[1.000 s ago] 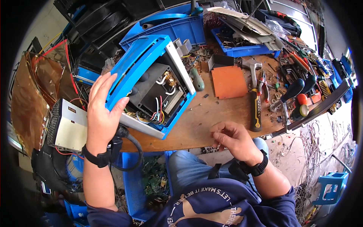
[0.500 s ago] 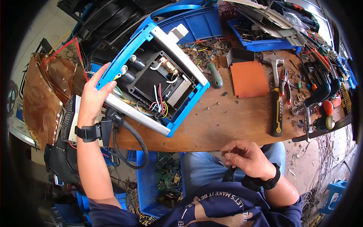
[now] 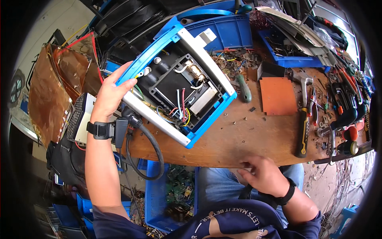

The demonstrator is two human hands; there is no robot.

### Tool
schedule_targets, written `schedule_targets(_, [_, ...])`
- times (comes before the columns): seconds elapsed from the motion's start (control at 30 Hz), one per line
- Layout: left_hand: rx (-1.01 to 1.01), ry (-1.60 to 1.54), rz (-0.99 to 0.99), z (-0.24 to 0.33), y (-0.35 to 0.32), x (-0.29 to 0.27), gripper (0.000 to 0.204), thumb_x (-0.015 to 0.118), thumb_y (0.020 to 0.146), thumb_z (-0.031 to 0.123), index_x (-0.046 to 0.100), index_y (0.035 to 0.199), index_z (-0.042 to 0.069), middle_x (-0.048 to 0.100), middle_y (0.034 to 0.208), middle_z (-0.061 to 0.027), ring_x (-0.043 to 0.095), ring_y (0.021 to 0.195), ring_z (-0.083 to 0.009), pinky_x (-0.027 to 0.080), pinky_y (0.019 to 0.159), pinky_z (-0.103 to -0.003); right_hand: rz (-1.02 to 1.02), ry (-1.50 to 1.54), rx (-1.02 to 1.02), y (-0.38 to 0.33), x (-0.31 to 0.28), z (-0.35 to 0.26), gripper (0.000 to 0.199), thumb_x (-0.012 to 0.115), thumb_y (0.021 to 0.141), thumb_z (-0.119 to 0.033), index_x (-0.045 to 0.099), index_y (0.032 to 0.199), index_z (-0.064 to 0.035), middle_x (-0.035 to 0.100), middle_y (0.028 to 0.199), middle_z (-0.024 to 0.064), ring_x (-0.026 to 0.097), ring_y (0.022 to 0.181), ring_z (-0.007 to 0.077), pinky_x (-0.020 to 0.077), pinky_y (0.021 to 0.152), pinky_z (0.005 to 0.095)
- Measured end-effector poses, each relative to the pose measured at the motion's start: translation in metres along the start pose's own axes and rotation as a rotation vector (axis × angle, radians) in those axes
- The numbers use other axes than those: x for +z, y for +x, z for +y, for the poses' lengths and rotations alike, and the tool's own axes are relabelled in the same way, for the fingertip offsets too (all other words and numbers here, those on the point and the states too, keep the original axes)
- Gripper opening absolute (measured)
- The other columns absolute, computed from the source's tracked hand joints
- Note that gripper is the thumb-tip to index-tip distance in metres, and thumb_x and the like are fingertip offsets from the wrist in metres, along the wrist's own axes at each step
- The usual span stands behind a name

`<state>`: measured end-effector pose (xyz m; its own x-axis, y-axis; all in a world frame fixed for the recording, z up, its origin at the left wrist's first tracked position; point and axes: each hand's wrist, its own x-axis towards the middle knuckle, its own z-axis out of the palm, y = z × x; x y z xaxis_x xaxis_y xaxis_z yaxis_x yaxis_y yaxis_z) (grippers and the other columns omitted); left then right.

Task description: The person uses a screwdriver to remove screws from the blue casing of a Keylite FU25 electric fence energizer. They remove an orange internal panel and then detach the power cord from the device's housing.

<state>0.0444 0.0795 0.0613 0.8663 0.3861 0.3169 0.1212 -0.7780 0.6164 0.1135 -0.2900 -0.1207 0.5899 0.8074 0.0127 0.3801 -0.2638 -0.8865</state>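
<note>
My left hand (image 3: 113,91) grips the left corner of a blue-and-silver equipment housing (image 3: 165,113), thumb over the rim. The open-sided housing is tilted over the bench's left part. Inside sit a black rectangular module (image 3: 173,85), a brass-coloured terminal part (image 3: 195,71) and several loose wires (image 3: 183,106) in red, white and yellow. A thick black cable (image 3: 153,145) hangs from its lower left side. My right hand (image 3: 264,175) is at the bench's front edge above my lap, fingers half curled and slightly blurred. Thumb and forefinger stand apart, with nothing visible between them.
On the wooden bench (image 3: 215,137) lie small screws, a green-handled screwdriver (image 3: 244,89), an orange plate (image 3: 278,95), a hammer (image 3: 303,127) and pliers (image 3: 314,105). Blue bins (image 3: 223,34) stand behind. Below the edge, another blue bin (image 3: 153,199) holds green circuit boards.
The view has shifted, so the bench appears farther right and lower. My right thumb and forefinger have parted from a pinch. My left hand keeps its grip on the housing.
</note>
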Motion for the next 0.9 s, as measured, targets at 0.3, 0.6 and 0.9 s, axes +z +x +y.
schedule_targets(0.3, [0.045, -0.123, 0.023, -0.003, -0.003, 0.007, 0.055, 0.073, 0.082, 0.012, 0.052, 0.131, -0.001, 0.062, 0.112, -0.0055, 0.057, 0.098, -0.0101, 0.045, 0.088, -0.024, 0.431, -0.829, -0.896, 0.17, -0.004, -0.122, 0.009, 0.057, 0.076, -0.009, 0.059, 0.084, -0.0067, 0.057, 0.085, 0.0068, 0.056, 0.089, 0.0234, 0.05, 0.073, 0.0344])
schedule_targets(0.6, [0.049, -0.05, 0.049, 0.009, -0.011, 0.01, 0.054, 0.072, 0.082, 0.011, 0.051, 0.13, -0.004, 0.064, 0.112, -0.0087, 0.059, 0.1, -0.0116, 0.046, 0.089, -0.025, 0.191, -1.13, -0.879, 0.213, 0.009, -0.143, 0.013, 0.056, 0.079, -0.011, 0.067, 0.08, -0.0039, 0.067, 0.083, 0.0124, 0.066, 0.082, 0.0257, 0.0535, 0.071, 0.0354])
schedule_targets(0.9, [0.048, 0.015, 0.018, 0.019, -0.012, 0.008, 0.057, 0.074, 0.081, 0.017, 0.051, 0.129, -0.005, 0.064, 0.112, -0.0105, 0.059, 0.099, -0.0126, 0.046, 0.089, -0.026, 0.09, -1.118, -0.98, 0.208, -0.001, -0.145, 0.012, 0.057, 0.076, -0.01, 0.067, 0.074, -0.0045, 0.068, 0.075, 0.0118, 0.068, 0.072, 0.0265, 0.0549, 0.066, 0.0364])
